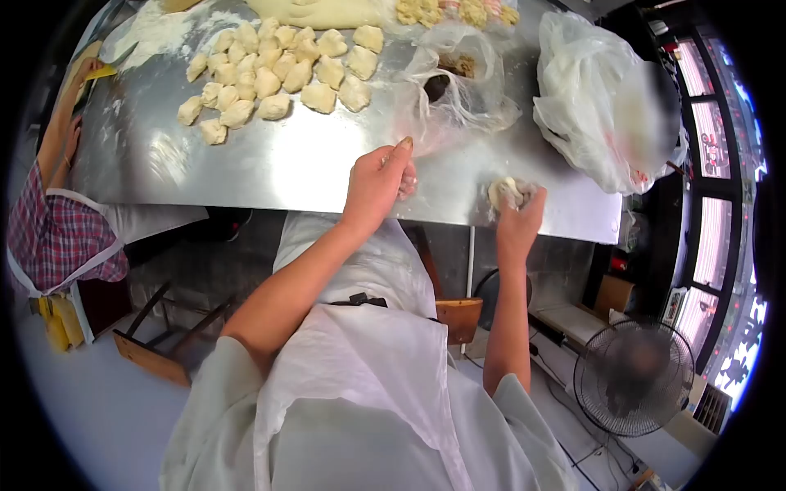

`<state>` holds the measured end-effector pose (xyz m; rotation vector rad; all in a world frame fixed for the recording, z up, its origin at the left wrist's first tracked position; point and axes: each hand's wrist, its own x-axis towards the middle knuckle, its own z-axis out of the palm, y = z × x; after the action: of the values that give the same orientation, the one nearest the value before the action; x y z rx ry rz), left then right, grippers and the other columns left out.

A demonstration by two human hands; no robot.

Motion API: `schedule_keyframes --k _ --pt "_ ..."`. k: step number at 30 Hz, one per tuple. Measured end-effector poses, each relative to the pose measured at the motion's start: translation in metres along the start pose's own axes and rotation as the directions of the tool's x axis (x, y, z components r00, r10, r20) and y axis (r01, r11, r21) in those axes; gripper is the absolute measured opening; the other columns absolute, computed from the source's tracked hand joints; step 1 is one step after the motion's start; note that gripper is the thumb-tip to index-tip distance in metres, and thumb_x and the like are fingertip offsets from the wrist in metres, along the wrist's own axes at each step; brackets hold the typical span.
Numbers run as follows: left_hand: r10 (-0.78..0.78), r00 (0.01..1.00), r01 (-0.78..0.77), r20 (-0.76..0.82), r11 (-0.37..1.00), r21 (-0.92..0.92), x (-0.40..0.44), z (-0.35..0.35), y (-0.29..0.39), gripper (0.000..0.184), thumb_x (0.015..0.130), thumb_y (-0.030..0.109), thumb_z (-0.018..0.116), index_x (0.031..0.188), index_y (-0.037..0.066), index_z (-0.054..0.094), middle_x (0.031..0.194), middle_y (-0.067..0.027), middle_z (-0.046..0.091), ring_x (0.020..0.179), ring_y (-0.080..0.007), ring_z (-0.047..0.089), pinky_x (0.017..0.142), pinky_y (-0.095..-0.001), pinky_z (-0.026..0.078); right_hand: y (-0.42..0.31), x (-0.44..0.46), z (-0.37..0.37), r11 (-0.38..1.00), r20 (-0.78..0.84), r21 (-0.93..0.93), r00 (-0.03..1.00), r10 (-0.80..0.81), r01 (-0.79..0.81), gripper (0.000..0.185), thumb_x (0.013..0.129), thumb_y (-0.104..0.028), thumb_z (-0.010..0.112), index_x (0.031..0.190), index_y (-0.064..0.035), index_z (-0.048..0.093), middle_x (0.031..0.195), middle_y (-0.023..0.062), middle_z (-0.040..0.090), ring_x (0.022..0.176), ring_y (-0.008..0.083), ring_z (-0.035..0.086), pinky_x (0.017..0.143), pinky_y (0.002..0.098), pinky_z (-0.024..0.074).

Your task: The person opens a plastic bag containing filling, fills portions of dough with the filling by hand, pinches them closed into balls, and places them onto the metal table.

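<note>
My left hand (378, 182) is closed above the front edge of the metal table, its fingers curled inward. Whatever it may hold is hidden. To the right, my right hand (521, 211) grips a small piece of dough (509, 193) between floury fingers, just over the tabletop. Beyond my hands lies an open clear plastic bag (487, 102) with a dark lump and a brown crumbly filling inside. Many pale dough pieces (266, 82) cover the table to the left of that bag.
A large dough slab (319, 11) and loose flour (160, 37) lie at the back. A bulky white plastic bag (573, 90) sits on the right end. At far left, a co-worker's hand (86, 72) touches a yellow tool (101, 72). A fan (634, 376) stands at lower right.
</note>
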<state>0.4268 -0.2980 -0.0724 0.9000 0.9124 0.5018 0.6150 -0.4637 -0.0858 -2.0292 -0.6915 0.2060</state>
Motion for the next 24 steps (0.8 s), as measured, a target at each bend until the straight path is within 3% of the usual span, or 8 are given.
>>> schedule_keyframes --k 2,5,10,12,15,17,19,24 --pt "0.125 0.991 -0.116 -0.037 0.975 0.191 -0.003 -0.010 0.009 0.040 0.104 0.034 0.062 0.080 0.003 0.063 0.071 -0.0045 0.064 0.063 -0.0111 0.061 0.059 -0.0251 0.047 -0.014 0.006 0.002 0.912 0.043 0.388 0.992 0.123 -0.130 0.021 0.094 -0.001 0.068 0.113 0.0016 0.058 0.116 0.0089 0.063 0.110 0.0176 0.061 0.095 0.0347 0.0496" --pt "0.389 0.921 -0.334 -0.022 0.817 0.471 -0.003 -0.014 0.035 0.034 0.105 0.032 0.062 0.090 0.002 0.066 0.079 -0.0048 0.067 0.072 -0.0110 0.064 0.066 -0.0243 0.049 -0.088 0.025 0.001 0.831 0.122 0.555 0.992 -0.021 -0.051 0.024 0.096 -0.003 0.063 0.120 0.0025 0.061 0.120 0.0089 0.065 0.109 0.0178 0.062 0.095 0.0349 0.0501" --pt "0.836 0.539 -0.725 0.098 0.402 0.559 0.049 0.010 0.070 0.023 0.099 0.016 0.064 0.118 0.003 0.063 0.107 -0.0108 0.070 0.099 -0.0216 0.068 0.082 -0.0340 0.054 -0.137 0.100 0.043 0.880 0.216 0.238 0.861 -0.461 0.411 0.036 0.089 -0.006 0.067 0.124 0.0031 0.064 0.114 0.0193 0.072 0.106 0.0294 0.069 0.096 0.0361 0.0518" --pt "0.869 0.442 -0.741 0.222 0.214 0.636 0.068 0.015 0.076 0.032 0.095 0.008 0.063 0.127 0.004 0.060 0.118 -0.0145 0.067 0.108 -0.0283 0.068 0.087 -0.0393 0.055 -0.130 0.122 0.056 0.927 0.465 0.037 0.815 -0.346 0.373 0.043 0.086 -0.005 0.069 0.128 0.0019 0.062 0.120 0.0174 0.071 0.111 0.0252 0.067 0.098 0.0351 0.0507" --pt "0.685 0.573 -0.722 0.450 0.163 0.673 0.065 0.019 0.065 0.036 0.092 0.003 0.061 0.128 0.006 0.061 0.119 -0.0183 0.066 0.109 -0.0365 0.066 0.089 -0.0444 0.055 -0.090 0.117 0.049 0.876 0.637 -0.093 0.705 -0.312 0.473 0.046 0.083 -0.005 0.072 0.127 0.0020 0.061 0.114 0.0203 0.071 0.109 0.0304 0.069 0.094 0.0371 0.0513" --pt "0.456 0.788 -0.584 0.414 0.338 0.738 0.045 0.018 0.048 0.038 0.092 0.002 0.060 0.130 0.007 0.060 0.120 -0.0187 0.065 0.107 -0.0392 0.065 0.088 -0.0463 0.055 -0.079 0.100 0.032 0.887 0.661 -0.205 0.727 -0.186 0.413 0.044 0.082 -0.004 0.072 0.124 0.0023 0.061 0.112 0.0214 0.071 0.108 0.0327 0.069 0.092 0.0380 0.0513" --pt "0.467 0.771 -0.600 0.433 0.303 0.741 0.049 0.013 0.020 0.042 0.092 0.003 0.060 0.135 0.006 0.057 0.120 -0.0186 0.064 0.099 -0.0411 0.067 0.083 -0.0482 0.055 -0.060 0.086 0.022 0.943 0.659 -0.246 0.752 -0.007 0.224 0.042 0.082 -0.001 0.071 0.123 0.0022 0.061 0.111 0.0221 0.070 0.107 0.0329 0.069 0.092 0.0381 0.0509" --pt "0.485 0.793 -0.572 0.369 0.382 0.726 0.043 0.033 0.031 0.053 0.092 0.001 0.059 0.144 0.007 0.050 0.125 -0.0187 0.064 0.101 -0.0409 0.066 0.084 -0.0466 0.056 -0.054 0.076 0.025 0.983 0.471 -0.028 0.870 -0.148 0.182 0.032 0.084 0.004 0.067 0.115 0.0048 0.060 0.103 0.0192 0.070 0.094 0.0272 0.066 0.089 0.0353 0.0506"
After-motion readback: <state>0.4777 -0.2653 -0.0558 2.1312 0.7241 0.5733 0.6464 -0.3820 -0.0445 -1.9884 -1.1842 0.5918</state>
